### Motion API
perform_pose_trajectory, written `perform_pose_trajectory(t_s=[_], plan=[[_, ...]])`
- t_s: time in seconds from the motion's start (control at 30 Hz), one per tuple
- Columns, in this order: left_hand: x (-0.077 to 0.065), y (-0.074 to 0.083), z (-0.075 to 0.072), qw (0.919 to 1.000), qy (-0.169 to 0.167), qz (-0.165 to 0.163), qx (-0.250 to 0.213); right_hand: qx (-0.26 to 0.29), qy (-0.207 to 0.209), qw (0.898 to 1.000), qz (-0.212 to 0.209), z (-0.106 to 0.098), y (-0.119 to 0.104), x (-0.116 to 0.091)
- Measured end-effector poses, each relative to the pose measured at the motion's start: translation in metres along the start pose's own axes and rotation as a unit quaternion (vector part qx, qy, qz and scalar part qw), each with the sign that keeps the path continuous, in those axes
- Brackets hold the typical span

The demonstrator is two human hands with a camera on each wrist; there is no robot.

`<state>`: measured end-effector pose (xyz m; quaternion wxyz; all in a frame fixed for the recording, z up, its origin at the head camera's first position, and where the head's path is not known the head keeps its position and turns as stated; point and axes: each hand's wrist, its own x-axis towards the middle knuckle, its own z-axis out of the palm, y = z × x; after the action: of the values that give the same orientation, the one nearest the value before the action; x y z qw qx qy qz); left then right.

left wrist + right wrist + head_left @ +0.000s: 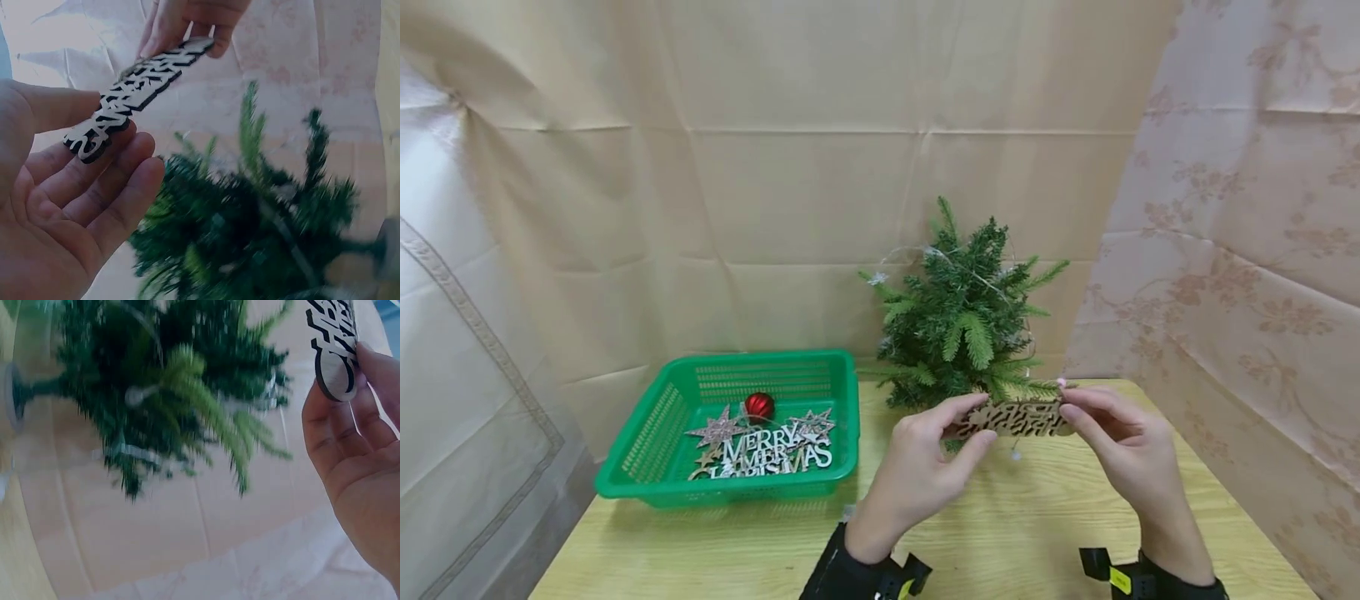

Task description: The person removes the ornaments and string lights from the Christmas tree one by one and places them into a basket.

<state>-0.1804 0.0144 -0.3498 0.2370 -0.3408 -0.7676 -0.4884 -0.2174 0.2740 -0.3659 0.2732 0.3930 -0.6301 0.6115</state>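
Note:
Both hands hold a wooden cut-out letter sign (1022,418) between them, in front of the lower part of a small artificial Christmas tree (970,325). My left hand (928,462) pinches one end of it between thumb and fingers. At the other end, the thumb and fingers of my right hand (1123,442) grip it. The head view shows the sign's brown side. White letters with dark edges cover its other face, seen on the sign (140,94) in the left wrist view. In the right wrist view, the curled fingers lie behind the sign's end (337,378).
A green plastic basket (722,498) stands left of the tree on the wooden table (1000,533). It contains a red ball (759,407), glittery stars (718,428) and white MERRY CHRISTMAS letter signs (775,450). A light string (977,275) winds round the tree. Curtains (790,208) hang behind.

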Motion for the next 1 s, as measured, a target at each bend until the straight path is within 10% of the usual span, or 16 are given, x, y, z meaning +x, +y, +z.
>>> perform_pose_trajectory(t_s=[0.57,1.0], plan=[[-0.011,-0.008,-0.09,0.9881,-0.029,0.033,0.147,-0.107,-0.08,0.985,-0.106,0.092,-0.001,0.024],[-0.036,-0.026,-0.167,0.9737,-0.022,0.046,0.222,-0.099,-0.103,0.989,-0.025,0.164,0.004,0.021]])
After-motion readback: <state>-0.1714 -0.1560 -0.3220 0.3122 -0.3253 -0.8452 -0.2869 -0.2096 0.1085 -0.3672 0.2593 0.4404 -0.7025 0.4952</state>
